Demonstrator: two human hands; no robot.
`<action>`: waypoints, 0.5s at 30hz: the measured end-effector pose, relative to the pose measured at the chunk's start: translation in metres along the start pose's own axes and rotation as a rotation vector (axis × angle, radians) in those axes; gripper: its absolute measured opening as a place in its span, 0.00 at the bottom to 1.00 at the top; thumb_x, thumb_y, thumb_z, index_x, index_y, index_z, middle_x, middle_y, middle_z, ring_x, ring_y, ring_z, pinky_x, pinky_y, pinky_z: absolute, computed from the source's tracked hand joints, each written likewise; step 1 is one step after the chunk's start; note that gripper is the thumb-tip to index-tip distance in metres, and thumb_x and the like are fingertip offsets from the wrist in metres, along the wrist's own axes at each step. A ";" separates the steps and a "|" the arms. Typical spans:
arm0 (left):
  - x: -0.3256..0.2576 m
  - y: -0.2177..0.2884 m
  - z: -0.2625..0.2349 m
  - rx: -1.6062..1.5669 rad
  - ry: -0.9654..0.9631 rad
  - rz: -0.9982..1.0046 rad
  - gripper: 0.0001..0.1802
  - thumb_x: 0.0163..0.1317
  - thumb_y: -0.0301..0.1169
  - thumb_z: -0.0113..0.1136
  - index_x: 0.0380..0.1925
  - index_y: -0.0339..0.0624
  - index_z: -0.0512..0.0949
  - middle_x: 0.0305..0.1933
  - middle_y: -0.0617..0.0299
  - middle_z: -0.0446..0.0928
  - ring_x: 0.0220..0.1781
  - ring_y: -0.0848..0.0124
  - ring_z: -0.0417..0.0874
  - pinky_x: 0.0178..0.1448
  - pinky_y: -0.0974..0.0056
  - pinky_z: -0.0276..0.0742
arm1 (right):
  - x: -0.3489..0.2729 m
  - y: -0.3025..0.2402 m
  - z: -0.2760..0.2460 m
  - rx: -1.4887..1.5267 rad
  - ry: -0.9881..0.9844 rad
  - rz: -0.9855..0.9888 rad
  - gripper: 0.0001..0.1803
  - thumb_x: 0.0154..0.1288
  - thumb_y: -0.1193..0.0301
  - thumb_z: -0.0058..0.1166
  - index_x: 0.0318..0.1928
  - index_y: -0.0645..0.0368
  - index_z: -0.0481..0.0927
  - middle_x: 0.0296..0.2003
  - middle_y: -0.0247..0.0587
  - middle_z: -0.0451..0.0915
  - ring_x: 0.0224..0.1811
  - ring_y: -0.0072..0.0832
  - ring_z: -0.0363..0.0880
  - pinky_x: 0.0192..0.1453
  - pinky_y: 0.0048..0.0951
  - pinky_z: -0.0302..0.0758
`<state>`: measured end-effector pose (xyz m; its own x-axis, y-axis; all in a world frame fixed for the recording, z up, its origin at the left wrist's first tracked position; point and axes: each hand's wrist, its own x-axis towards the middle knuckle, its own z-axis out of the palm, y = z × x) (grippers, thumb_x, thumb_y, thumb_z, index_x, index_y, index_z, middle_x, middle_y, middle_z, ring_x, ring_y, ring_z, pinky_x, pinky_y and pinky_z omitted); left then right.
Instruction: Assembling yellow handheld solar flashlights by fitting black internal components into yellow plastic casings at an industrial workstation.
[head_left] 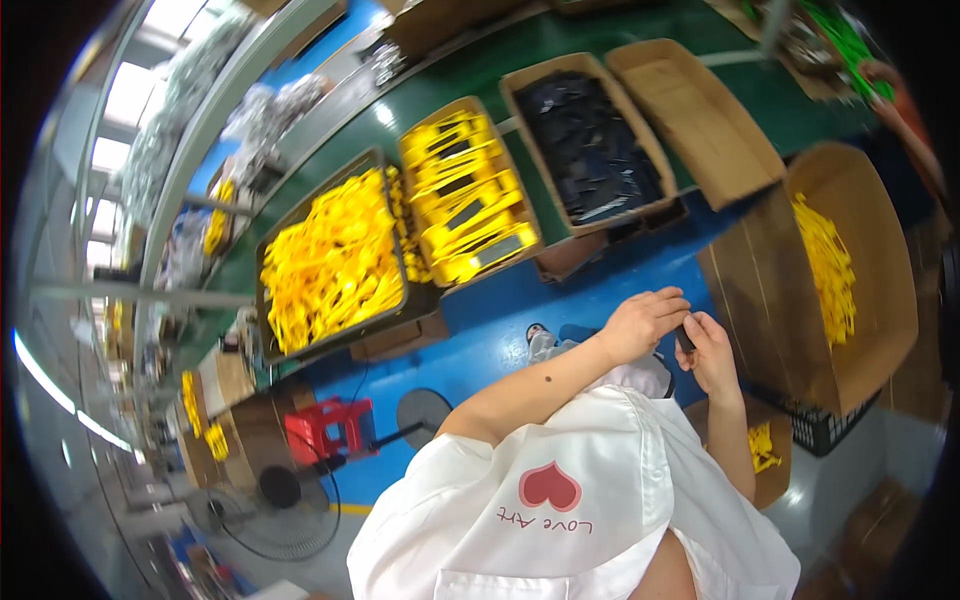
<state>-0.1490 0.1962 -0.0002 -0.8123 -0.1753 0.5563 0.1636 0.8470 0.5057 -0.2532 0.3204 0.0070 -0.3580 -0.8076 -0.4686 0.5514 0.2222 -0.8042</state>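
Observation:
Both of my hands are close together in front of my white apron [560, 500], over the blue floor. Between thumb and fingers my right hand [712, 358] grips a small dark flat piece [685, 341]. My left hand [645, 325] is beside it, its fingers bent and pressed together; what they hold, if anything, is hidden. Ahead of them, a cardboard box [648, 140] contains many black flat pieces [585, 140]. Left of that, another box [527, 215] is filled with yellow parts with dark panels [470, 200].
A dark crate [265, 315] heaped with yellow parts [335, 255] stands at the left on the green bench [385, 115]. A shallow carton [700, 125] lies far right. Right of my hands is a large carton [880, 300] with yellow parts. A red stool [330, 430] and a fan [270, 510] stand lower left.

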 end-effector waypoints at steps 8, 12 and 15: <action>-0.124 -0.108 -0.186 0.406 0.585 -0.809 0.19 0.49 0.20 0.47 0.45 0.37 0.68 0.48 0.48 0.68 0.52 0.55 0.67 0.56 0.62 0.63 | 0.063 -0.014 0.108 -0.252 -0.117 0.112 0.13 0.61 0.70 0.44 0.42 0.62 0.61 0.21 0.40 0.73 0.12 0.19 0.66 0.12 0.18 0.62; -0.231 -0.198 -0.250 0.804 0.357 -0.970 0.29 0.47 0.27 0.57 0.51 0.34 0.62 0.51 0.45 0.65 0.52 0.50 0.64 0.58 0.56 0.58 | 0.088 0.030 0.144 -0.214 -0.212 0.141 0.16 0.56 0.72 0.50 0.44 0.61 0.65 0.21 0.35 0.70 0.17 0.18 0.66 0.19 0.20 0.65; -0.276 -0.227 -0.296 0.795 0.016 -1.025 0.35 0.46 0.33 0.63 0.53 0.32 0.60 0.54 0.44 0.63 0.57 0.50 0.62 0.58 0.57 0.59 | 0.091 0.028 0.174 -0.337 -0.378 0.123 0.12 0.57 0.66 0.47 0.37 0.61 0.69 0.22 0.38 0.75 0.17 0.20 0.70 0.17 0.21 0.65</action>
<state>0.2040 -0.0960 -0.0736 -0.3606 -0.9186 0.1618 -0.9048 0.3866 0.1785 -0.1390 0.1582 0.0055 0.0253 -0.8915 -0.4524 0.2769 0.4410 -0.8537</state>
